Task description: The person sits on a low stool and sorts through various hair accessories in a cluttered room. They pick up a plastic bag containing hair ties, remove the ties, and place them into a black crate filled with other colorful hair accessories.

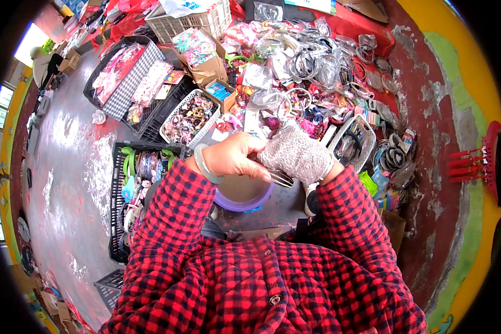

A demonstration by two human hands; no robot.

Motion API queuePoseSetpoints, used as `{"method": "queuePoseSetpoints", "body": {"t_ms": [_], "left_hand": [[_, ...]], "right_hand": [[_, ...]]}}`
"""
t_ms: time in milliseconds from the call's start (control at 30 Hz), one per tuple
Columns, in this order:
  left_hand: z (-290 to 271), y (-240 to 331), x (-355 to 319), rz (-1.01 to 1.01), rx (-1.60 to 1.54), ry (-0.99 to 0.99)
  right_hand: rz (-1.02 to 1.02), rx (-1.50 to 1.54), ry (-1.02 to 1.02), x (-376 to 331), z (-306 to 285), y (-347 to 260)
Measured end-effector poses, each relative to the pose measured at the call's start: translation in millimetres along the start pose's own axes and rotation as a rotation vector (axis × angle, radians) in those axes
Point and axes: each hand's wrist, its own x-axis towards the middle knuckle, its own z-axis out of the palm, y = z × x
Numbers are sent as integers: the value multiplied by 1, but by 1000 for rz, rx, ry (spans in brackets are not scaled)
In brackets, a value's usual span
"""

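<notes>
both hands, left hand (235,156) and gloved right hand (296,153), pinch metal clips (281,178).

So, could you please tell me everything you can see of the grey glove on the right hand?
The grey glove looks like speckled knitted wool and covers the right hand from the wrist to the knuckles. It ends at a red checked sleeve. The bare left hand touches it in front, above a purple bowl. Thin dark strands hang beneath it.

A thin metal hair clip (281,178), dark and shiny, juts toward five o'clock from between a bare left hand (236,156) and a grey-knit-gloved right hand (298,153), both pinching it.
</notes>
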Motion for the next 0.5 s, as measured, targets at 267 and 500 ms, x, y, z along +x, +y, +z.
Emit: {"method": "queuePoseSetpoints", "body": {"t_ms": [267,500], "left_hand": [[-6,17,-11,60,-212,-66],[-7,3,-9,18,-169,-121]], "right_hand": [[495,1182,3,-30,1,11],[370,1044,73,-30,19,16]]}}
